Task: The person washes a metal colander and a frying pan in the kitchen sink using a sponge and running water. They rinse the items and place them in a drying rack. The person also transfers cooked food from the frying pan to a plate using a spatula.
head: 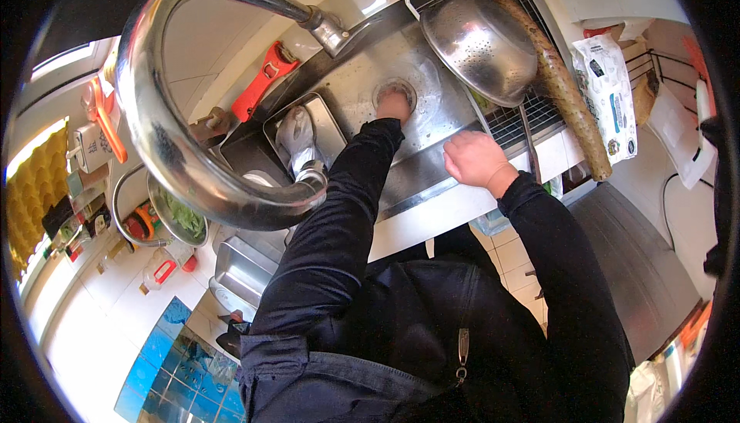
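My left hand [393, 104] reaches down into the round drain opening [412, 91] of the stainless steel sink [358, 82]; its fingers are hidden or blurred there. My right hand [477, 158] is loosely curled over the sink's front edge, with no object seen in it. Left of my left arm, a metal tray [330, 118] in the sink holds a whole fish [296, 134]. A perforated steel colander [480, 47] lies tilted on a wire rack [540, 117] to the right.
A large chrome faucet [136, 93] arches over the left side. A red peeler-like tool [263, 82] lies behind the sink. A long brown root or stalk [563, 85] crosses the rack beside a white printed packet [607, 96]. A bowl [199, 232] of green leaves stands at left.
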Demonstrator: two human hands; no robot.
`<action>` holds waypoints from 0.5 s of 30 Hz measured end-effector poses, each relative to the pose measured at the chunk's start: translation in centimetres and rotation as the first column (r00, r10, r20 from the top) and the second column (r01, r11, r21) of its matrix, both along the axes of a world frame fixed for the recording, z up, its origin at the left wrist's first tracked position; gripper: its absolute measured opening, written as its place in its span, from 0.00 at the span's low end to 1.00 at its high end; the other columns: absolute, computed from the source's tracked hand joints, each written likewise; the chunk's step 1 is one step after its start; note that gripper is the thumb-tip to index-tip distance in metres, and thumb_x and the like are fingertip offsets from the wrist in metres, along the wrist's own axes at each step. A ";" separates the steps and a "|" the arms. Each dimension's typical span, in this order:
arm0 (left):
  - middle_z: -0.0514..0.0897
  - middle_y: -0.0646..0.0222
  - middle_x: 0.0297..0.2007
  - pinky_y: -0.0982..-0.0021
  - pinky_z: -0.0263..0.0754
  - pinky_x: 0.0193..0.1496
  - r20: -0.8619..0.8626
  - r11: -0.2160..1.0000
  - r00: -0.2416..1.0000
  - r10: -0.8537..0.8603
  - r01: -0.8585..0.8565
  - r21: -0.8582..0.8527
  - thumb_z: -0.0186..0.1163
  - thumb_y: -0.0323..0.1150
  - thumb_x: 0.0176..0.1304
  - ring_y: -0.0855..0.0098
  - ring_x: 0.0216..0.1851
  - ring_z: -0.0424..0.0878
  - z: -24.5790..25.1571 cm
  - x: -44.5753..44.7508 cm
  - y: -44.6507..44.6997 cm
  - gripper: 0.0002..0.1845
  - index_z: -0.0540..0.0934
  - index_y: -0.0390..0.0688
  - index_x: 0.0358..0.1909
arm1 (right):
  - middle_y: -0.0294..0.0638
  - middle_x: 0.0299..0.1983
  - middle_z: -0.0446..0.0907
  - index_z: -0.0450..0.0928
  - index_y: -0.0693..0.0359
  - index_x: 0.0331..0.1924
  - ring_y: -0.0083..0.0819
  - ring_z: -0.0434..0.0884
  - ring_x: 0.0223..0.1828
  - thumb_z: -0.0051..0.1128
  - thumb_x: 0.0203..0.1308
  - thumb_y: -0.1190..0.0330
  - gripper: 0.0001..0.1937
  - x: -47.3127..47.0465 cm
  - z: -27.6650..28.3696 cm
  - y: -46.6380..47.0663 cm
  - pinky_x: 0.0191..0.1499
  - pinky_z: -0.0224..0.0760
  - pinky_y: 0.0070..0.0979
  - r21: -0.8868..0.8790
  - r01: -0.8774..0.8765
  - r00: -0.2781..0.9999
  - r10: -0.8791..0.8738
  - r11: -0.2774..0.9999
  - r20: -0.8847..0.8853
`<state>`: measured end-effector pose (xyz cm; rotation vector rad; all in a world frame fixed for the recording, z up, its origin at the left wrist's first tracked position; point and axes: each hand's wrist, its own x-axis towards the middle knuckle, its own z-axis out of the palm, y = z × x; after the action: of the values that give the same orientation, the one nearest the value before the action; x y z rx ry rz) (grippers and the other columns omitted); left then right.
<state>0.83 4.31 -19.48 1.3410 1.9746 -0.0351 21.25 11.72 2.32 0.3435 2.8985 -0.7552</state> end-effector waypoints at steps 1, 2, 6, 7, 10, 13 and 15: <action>0.75 0.46 0.54 0.56 0.73 0.57 -0.033 1.000 0.999 -0.017 0.017 -0.024 0.49 0.30 0.60 0.48 0.55 0.74 0.1 0.0 0.0 0.17 0.79 0.35 0.48 | 0.41 0.25 0.77 0.76 0.58 0.25 0.39 0.79 0.31 0.51 0.56 0.63 0.09 0.0 0.0 0.0 0.37 0.72 0.36 0.000 0.002 1.000 -0.002 1.000 -0.013; 0.75 0.46 0.54 0.55 0.73 0.56 -0.029 1.000 0.999 0.014 -0.014 0.000 0.49 0.30 0.60 0.48 0.55 0.74 0.2 0.0 0.0 0.17 0.79 0.36 0.48 | 0.41 0.25 0.77 0.76 0.58 0.25 0.38 0.79 0.31 0.51 0.56 0.63 0.10 0.0 0.0 0.0 0.37 0.72 0.36 -0.003 0.001 1.000 -0.001 1.000 -0.007; 0.76 0.46 0.55 0.55 0.73 0.56 -0.056 0.996 0.995 0.084 -0.083 0.007 0.49 0.30 0.61 0.49 0.55 0.75 1.2 0.2 -0.4 0.16 0.81 0.38 0.47 | 0.40 0.24 0.77 0.75 0.58 0.24 0.38 0.79 0.31 0.52 0.55 0.63 0.09 0.0 0.0 0.0 0.37 0.72 0.36 0.000 0.011 1.000 -0.011 1.000 -0.009; 0.76 0.46 0.55 0.55 0.73 0.57 -0.052 0.996 0.995 0.084 -0.084 0.003 0.49 0.31 0.61 0.49 0.55 0.75 1.4 0.2 -0.3 0.16 0.81 0.39 0.47 | 0.40 0.24 0.77 0.75 0.58 0.24 0.38 0.79 0.31 0.52 0.55 0.63 0.09 -0.1 0.0 0.0 0.37 0.72 0.36 0.004 0.014 1.000 -0.014 1.000 -0.008; 0.76 0.47 0.56 0.55 0.73 0.57 0.012 0.996 0.999 0.049 -0.048 -0.078 0.49 0.32 0.62 0.49 0.55 0.76 1.8 0.1 0.1 0.17 0.81 0.40 0.49 | 0.42 0.24 0.75 0.74 0.60 0.22 0.41 0.78 0.31 0.53 0.53 0.64 0.09 -0.1 0.0 -0.1 0.36 0.72 0.37 -0.033 0.042 0.998 -0.044 0.999 -0.038; 0.76 0.49 0.56 0.57 0.72 0.58 -0.012 0.992 1.000 -0.014 0.012 -0.128 0.48 0.32 0.62 0.51 0.56 0.77 1.9 0.0 0.2 0.18 0.81 0.40 0.49 | 0.42 0.24 0.75 0.74 0.60 0.22 0.41 0.78 0.31 0.52 0.53 0.64 0.09 -0.1 0.0 -0.1 0.36 0.72 0.36 -0.042 0.040 0.998 -0.042 0.998 -0.045; 0.76 0.49 0.57 0.57 0.72 0.58 0.004 0.994 0.999 0.044 -0.043 -0.105 0.48 0.33 0.62 0.51 0.56 0.76 1.9 0.0 0.2 0.18 0.81 0.39 0.49 | 0.42 0.24 0.75 0.74 0.60 0.22 0.41 0.78 0.31 0.52 0.53 0.64 0.09 -0.1 0.0 0.0 0.36 0.71 0.36 -0.027 0.032 0.999 -0.033 0.999 -0.037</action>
<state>0.85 4.51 -17.60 1.2290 1.9684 -0.1127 21.20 11.68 2.37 0.3778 2.9219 -0.8127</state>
